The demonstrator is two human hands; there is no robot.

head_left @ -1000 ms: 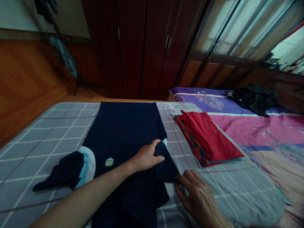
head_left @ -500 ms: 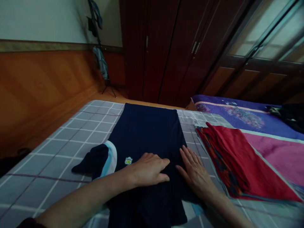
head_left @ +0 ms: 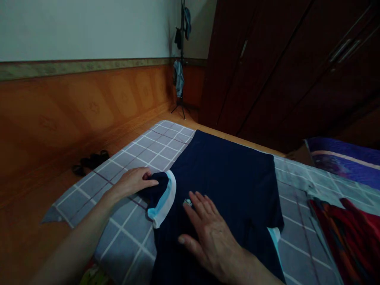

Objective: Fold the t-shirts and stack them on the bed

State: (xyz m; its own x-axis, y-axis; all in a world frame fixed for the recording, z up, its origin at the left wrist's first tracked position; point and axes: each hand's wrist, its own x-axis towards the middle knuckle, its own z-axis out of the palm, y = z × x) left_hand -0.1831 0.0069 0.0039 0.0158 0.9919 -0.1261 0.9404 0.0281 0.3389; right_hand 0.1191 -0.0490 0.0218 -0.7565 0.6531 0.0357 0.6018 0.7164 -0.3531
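Note:
A navy T-shirt (head_left: 225,170) lies spread on the checked bed sheet (head_left: 130,233), its hem toward the far edge. White and light blue bands trim its sleeves, and a small badge (head_left: 187,202) shows on the chest. My left hand (head_left: 134,181) pinches the end of the left-side sleeve (head_left: 158,188) between thumb and fingers. Over the chest, beside the badge, is my right hand (head_left: 209,233), palm down with fingers stretched and thumb apart. I cannot tell whether its palm touches the cloth.
Folded red and patterned cloths (head_left: 347,229) lie on the bed at the right. Behind them is a purple cover (head_left: 347,158). Dark shoes (head_left: 90,162) rest on the floor at left. A coat stand (head_left: 181,79) stands in the corner beside a dark wardrobe (head_left: 252,71).
The view has turned left. My left hand has gone from the shirt's middle to the left-side sleeve and gripped it. My right hand has moved from the shirt's right side onto the chest.

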